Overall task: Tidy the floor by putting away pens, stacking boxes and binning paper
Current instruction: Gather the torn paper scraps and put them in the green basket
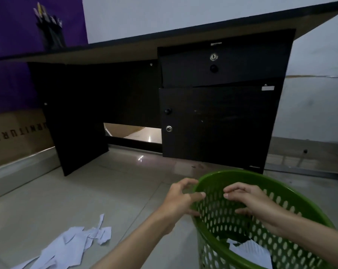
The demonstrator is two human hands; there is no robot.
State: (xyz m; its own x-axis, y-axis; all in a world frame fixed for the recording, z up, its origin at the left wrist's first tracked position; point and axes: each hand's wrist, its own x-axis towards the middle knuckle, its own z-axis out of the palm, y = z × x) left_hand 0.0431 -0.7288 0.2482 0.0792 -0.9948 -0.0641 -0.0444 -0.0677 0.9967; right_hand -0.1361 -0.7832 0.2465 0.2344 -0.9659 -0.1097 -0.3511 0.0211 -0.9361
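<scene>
1. Left hand (180,199): fingers loosely spread and curled like a claw at the near-left rim of the green basket (280,193). The thumb seems to lie against the perforated wall; a firm grip cannot be confirmed. It holds nothing else.
2. Right hand (249,202): hovers over the basket mouth, fingers relaxed and slightly bent, palm down, empty. Looks like paper has just been let go, though that is a reading only.
3. Basket contents: white paper scraps inside (249,251), low against the near wall, one printed sheet showing.
4. Remaining paper: torn pieces on the floor (71,245), lower left, well apart from the basket, beside the left forearm.
5. Surroundings: dark desk (212,117) ahead with closed drawer and door; pen holder (51,33) on the desktop, far left, with pens in it. Cardboard box (14,136) against the purple wall. Pale floor tiles (106,181).
6. Risks, judged:
   - The basket looks light; a pull on one rim side could tip it and spill the scraps.
   - Small torn bits could slip from a handful on the way across.
   - Thin scraps lie flat on smooth tile and could be missed.
</scene>
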